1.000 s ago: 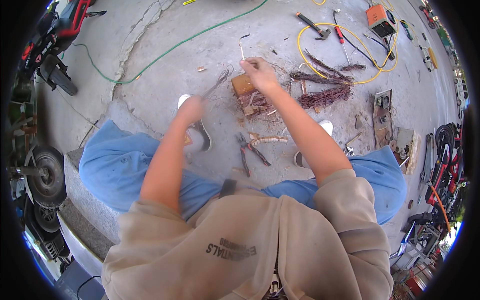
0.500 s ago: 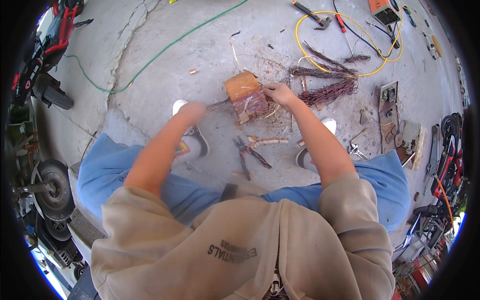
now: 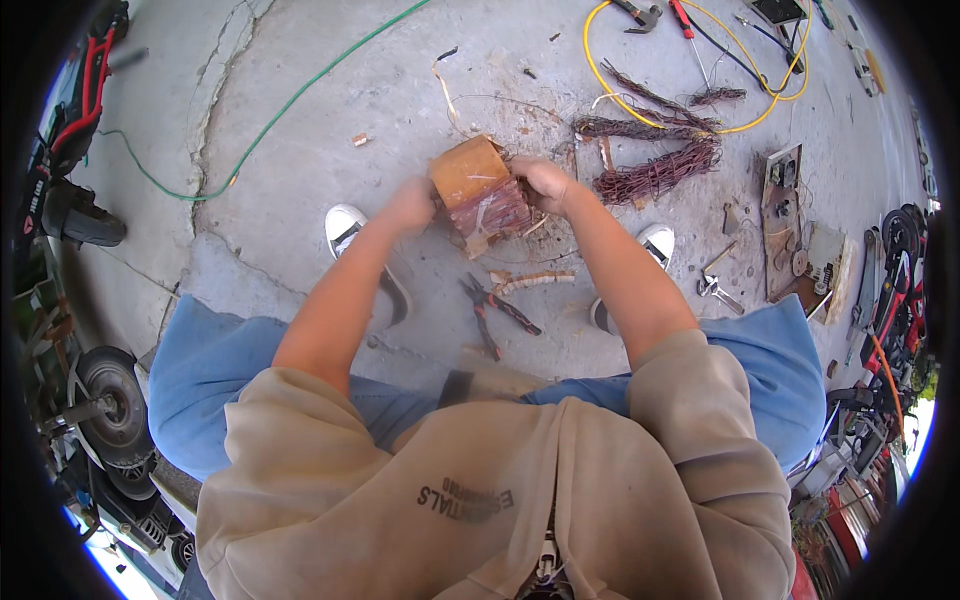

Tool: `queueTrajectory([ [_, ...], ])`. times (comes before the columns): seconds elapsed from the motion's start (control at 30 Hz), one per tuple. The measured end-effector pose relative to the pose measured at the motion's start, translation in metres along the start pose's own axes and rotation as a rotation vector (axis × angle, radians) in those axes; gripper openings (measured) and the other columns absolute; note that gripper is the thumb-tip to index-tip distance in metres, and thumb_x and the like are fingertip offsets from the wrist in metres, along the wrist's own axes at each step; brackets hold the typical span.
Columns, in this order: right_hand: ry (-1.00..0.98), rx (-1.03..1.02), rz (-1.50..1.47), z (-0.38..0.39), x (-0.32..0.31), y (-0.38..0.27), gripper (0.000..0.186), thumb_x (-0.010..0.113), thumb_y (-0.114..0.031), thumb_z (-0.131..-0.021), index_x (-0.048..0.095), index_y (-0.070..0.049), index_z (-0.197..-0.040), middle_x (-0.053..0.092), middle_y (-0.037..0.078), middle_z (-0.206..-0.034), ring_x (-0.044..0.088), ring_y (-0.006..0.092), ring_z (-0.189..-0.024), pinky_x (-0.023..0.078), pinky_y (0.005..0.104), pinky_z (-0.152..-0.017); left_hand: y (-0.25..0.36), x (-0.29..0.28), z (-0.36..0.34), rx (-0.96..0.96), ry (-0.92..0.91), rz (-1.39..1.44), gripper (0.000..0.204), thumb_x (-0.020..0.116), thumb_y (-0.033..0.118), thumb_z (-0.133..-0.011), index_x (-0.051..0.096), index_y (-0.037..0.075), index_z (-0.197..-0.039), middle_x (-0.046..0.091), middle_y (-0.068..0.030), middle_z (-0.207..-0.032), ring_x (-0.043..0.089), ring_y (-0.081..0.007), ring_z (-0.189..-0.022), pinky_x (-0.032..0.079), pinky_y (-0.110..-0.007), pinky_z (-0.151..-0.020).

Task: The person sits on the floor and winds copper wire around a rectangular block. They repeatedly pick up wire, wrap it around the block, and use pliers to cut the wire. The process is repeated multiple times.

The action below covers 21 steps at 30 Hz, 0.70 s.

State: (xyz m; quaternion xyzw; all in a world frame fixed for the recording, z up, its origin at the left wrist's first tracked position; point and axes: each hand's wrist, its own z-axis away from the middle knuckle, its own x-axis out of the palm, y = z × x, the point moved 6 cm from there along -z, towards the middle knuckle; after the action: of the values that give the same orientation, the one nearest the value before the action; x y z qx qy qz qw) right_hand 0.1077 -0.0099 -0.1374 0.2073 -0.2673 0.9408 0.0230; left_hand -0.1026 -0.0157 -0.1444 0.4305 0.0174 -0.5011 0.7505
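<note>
A boxy wire coil [image 3: 485,205], wrapped partly in orange-brown paper with reddish windings showing below, is between my hands above the concrete floor. My right hand [image 3: 543,183] is closed at its right side, fingers curled on the edge. At the left side is my left hand [image 3: 410,205], smeared by motion, so its fingers cannot be made out. Just below the coil lie pliers [image 3: 495,307] with dark and red handles, beside a torn strip of tan paper [image 3: 535,282]. Bundles of dark reddish wire [image 3: 655,175] lie to the right.
A yellow hose [image 3: 587,45] loops near a hammer [image 3: 640,15] and a red-handled screwdriver [image 3: 683,20]. On the left runs a green hose [image 3: 290,105]. An adjustable wrench [image 3: 718,292] and metal panels [image 3: 783,215] lie at right. My shoes [image 3: 345,225] flank the work.
My left hand has come in from the left, right up to the coil; strands that stretched between them no longer show. The coil sits slightly further left, and the view has shifted a little.
</note>
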Motion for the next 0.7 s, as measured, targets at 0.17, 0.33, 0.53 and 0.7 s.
queueTrajectory([
  [0.17, 0.103, -0.086, 0.182, 0.007, -0.010, -0.008, 0.019, 0.054, -0.018, -0.095, 0.062, -0.003, -0.103, 0.067, 0.008, -0.097, 0.062, 0.0171, -0.085, 0.052, 0.0323, -0.077, 0.028, -0.026, 0.025, -0.042, -0.124, 0.267, 0.026, 0.065, 0.010, -0.081, 0.066, -0.004, -0.103, 0.070, -0.0110, -0.094, 0.061, -0.0162, -0.074, 0.050, -0.032, -0.074],
  [0.33, 0.226, -0.099, 0.078, 0.025, -0.035, -0.018, 0.027, 0.056, -0.024, -0.095, 0.056, -0.005, -0.115, 0.064, 0.011, -0.108, 0.060, 0.0212, -0.094, 0.051, 0.0377, -0.083, 0.014, -0.043, 0.045, -0.148, -0.139, 0.587, 0.026, 0.064, 0.010, -0.086, 0.067, -0.003, -0.109, 0.069, -0.0054, -0.096, 0.060, -0.0105, -0.079, 0.048, -0.026, -0.077],
  [0.53, 0.024, -0.233, -0.261, 0.033, -0.007, -0.018, 0.042, 0.069, -0.034, -0.087, 0.052, -0.008, -0.116, 0.058, 0.012, -0.118, 0.046, 0.0262, -0.119, 0.041, 0.0404, -0.099, -0.003, 0.002, 0.022, -0.081, 0.030, 0.627, 0.022, 0.057, 0.006, -0.089, 0.067, -0.003, -0.106, 0.070, -0.0046, -0.098, 0.062, -0.0109, -0.086, 0.048, -0.025, -0.081],
  [0.7, 0.085, -0.227, -0.091, 0.036, 0.007, -0.019, 0.042, 0.072, -0.030, -0.085, 0.053, -0.004, -0.112, 0.060, 0.012, -0.110, 0.057, 0.0227, -0.101, 0.048, 0.0372, -0.086, -0.019, 0.026, 0.014, -0.042, 0.133, 0.928, 0.026, 0.050, 0.004, -0.094, 0.060, -0.003, -0.117, 0.066, -0.0063, -0.107, 0.062, -0.0133, -0.091, 0.049, -0.027, -0.082],
])
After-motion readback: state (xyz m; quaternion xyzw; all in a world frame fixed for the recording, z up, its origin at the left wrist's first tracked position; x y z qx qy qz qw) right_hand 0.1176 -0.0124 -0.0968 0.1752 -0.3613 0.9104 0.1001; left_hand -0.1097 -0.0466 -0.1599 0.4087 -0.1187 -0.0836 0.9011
